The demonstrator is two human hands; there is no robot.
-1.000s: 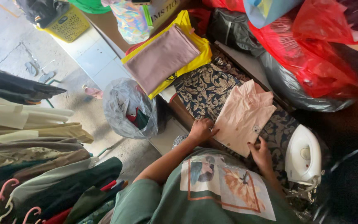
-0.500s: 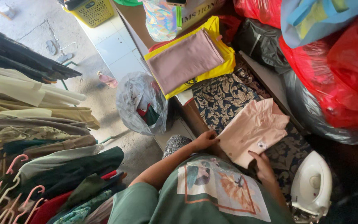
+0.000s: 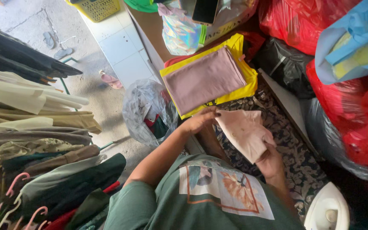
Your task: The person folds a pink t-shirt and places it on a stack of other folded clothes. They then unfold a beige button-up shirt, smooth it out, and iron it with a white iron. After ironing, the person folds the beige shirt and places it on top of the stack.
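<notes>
Fingers of both hands pinched the pale pink garment (image 3: 247,135): left hand (image 3: 201,120) at its upper corner, right hand (image 3: 270,161) under its lower edge. It looked soft, light, limp; edges seemed best to grip.

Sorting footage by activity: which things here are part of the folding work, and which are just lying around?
In use: left hand and right hand holding the peach garment; patterned board cover; folded mauve cloth on yellow cloth; white iron.

Lying about: clear plastic bag; hanging clothes; red bags; yellow basket.
</notes>
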